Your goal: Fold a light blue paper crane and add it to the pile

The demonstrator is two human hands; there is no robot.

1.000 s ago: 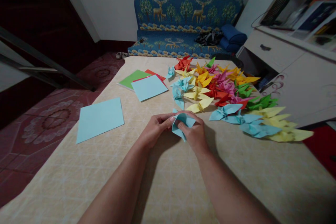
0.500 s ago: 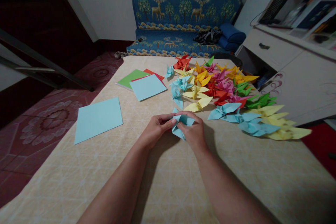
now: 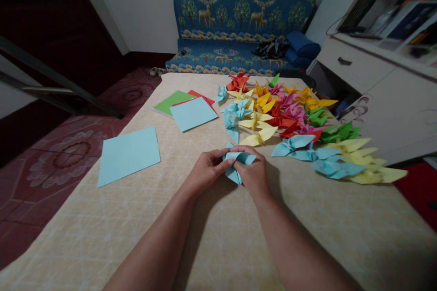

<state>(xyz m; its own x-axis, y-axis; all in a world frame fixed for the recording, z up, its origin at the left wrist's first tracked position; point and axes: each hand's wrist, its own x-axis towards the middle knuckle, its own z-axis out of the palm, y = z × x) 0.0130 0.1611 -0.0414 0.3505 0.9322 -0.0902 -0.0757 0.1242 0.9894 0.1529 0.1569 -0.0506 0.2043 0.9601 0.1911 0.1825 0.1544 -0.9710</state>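
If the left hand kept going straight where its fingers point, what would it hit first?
The left hand would first press into the folded light-blue paper it is gripping; just beyond, probably the right hand, though the depth between them is unclear from this single view.

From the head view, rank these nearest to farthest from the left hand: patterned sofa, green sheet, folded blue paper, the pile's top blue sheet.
From the left hand:
1. Folded blue paper, held, to its right.
2. Top blue sheet, ahead.
3. Green sheet, ahead and farther left.
4. Patterned sofa, at the back.
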